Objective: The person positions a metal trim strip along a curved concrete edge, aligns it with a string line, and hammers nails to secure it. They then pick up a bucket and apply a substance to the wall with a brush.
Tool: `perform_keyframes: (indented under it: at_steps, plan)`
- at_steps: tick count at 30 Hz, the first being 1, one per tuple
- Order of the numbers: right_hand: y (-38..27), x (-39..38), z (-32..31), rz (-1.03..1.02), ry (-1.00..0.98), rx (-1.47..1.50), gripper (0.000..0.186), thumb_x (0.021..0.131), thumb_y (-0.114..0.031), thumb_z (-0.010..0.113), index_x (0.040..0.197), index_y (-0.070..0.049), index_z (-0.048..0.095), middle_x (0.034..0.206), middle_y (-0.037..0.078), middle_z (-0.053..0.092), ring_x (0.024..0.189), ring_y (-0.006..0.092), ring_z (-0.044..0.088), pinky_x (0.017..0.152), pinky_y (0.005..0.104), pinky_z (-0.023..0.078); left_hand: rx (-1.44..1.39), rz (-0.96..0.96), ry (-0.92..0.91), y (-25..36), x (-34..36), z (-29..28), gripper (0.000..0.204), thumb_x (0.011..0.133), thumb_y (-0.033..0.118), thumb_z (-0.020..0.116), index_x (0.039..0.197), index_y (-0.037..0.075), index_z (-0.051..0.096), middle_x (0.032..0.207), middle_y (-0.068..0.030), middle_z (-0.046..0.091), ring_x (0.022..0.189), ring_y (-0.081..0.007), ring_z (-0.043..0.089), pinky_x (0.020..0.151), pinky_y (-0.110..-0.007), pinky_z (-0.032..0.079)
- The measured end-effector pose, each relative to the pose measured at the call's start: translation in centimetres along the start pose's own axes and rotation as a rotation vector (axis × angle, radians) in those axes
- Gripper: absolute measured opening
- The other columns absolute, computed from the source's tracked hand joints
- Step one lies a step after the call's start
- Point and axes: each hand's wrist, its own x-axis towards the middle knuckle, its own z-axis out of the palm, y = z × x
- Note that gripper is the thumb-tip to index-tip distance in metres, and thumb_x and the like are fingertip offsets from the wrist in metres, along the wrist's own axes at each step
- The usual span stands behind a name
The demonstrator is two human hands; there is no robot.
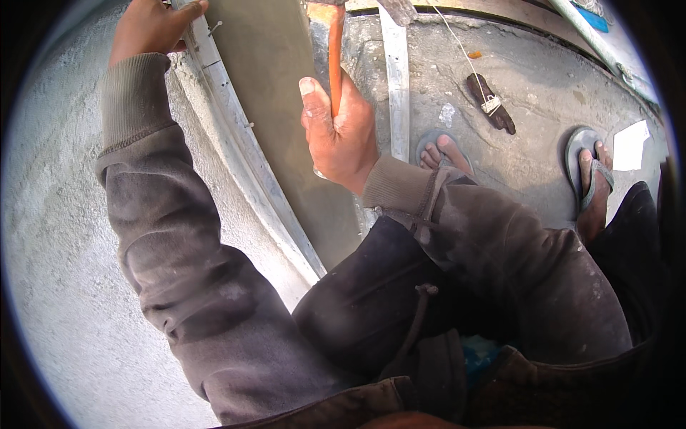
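Note:
My left hand (146,28) is closed round the upper part of a long pale batten (236,129) with nails sticking from it. The batten runs along the edge of the rough whitish wall (64,200), beside a strip of smooth, wet-looking grey mortar (263,143). My right hand (341,136) grips the orange handle of a hammer-like tool (336,46), raised over that strip, with its head partly cut off by the top edge. Just right of this hand a second pale strip (396,93) lies on the rough floor.
My sandalled feet (443,154) (592,171) are on rough concrete (536,86). A dark glove-like object wound with white string (500,118) lies between them, higher up, near a white sheet (629,143). A pale pole (593,39) and blue object (589,18) are at top right.

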Motion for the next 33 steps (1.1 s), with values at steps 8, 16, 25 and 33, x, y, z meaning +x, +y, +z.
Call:
perform_keyframes:
  at_steps: [8, 16, 25, 33]
  plan:
    - [-0.6, 0.2, 0.0, -0.079, -0.045, -0.194, 0.033, 0.099, -0.031, 0.055, 0.086, -0.001, 0.05, 0.051, 0.013, 0.05, 0.044, 0.0213, 0.054, 0.046, 0.0379, 0.041, 0.01, -0.013, 0.015, 0.4, -0.2, 0.0, 0.059, 0.083, 0.028, 0.077, 0.116, -0.014, 0.053, 0.095, -0.0215, 0.068, 0.083, -0.0255, 0.072, 0.069, -0.036, 0.063]
    - [-1.1, 0.3, -0.5, 0.035, -0.025, 0.035, 0.033, 0.099, -0.031, 0.056, 0.087, 0.0, 0.052, 0.054, 0.013, 0.052, 0.05, 0.0186, 0.057, 0.048, 0.0356, 0.042, 0.002, 0.001, 0.04, 0.1, -0.2, 0.3, 0.056, 0.083, 0.026, 0.076, 0.116, -0.012, 0.053, 0.09, -0.0203, 0.069, 0.079, -0.0247, 0.073, 0.066, -0.035, 0.063]
    - [-1.0, 0.2, -0.5, -0.105, -0.092, -0.24, 0.034, 0.098, -0.029, 0.056, 0.084, 0.001, 0.052, 0.053, 0.016, 0.052, 0.045, 0.0273, 0.056, 0.048, 0.0396, 0.042, -0.038, -0.03, -0.007, 0.2, 0.1, 0.0, 0.058, 0.083, 0.027, 0.076, 0.119, -0.012, 0.053, 0.093, -0.0205, 0.069, 0.082, -0.0244, 0.073, 0.068, -0.035, 0.063]
    - [-1.0, 0.2, -0.7, -0.047, -0.051, -0.111, 0.035, 0.098, -0.03, 0.056, 0.084, 0.002, 0.053, 0.053, 0.015, 0.053, 0.045, 0.0257, 0.056, 0.047, 0.0386, 0.042, 0.052, -0.043, 0.031, 0.7, -0.4, 0.1, 0.06, 0.083, 0.029, 0.076, 0.119, -0.012, 0.053, 0.095, -0.0206, 0.069, 0.084, -0.024, 0.073, 0.069, -0.034, 0.062]
